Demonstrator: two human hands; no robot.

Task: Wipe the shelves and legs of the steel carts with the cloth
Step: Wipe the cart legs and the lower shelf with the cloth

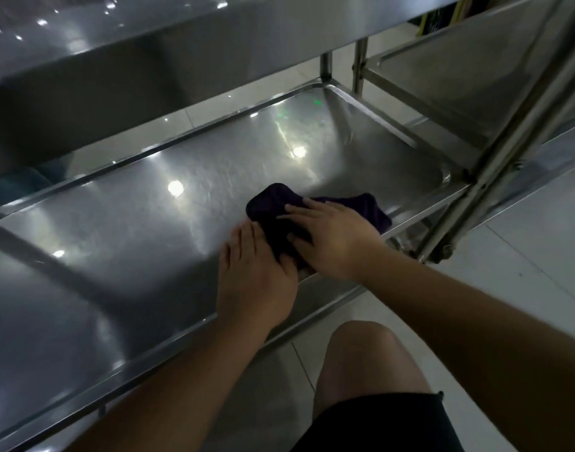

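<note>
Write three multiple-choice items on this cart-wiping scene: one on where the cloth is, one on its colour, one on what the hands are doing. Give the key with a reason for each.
1. Where does the cloth lie?
A. On the floor tiles
B. On the lower steel shelf, near its front right part
C. On the top shelf

2. What colour is the cloth?
A. White
B. Yellow
C. Dark purple

3. What are the hands doing?
A. Both press on the cloth
B. Both grip a cart leg
C. Both hang clear of the cart

Key:
1 B: the cloth rests on the shelf below the upper tier, close to the right front leg.
2 C: it shows dark purple against the grey steel.
3 A: the left hand and right hand both lie flat on the cloth.
</note>
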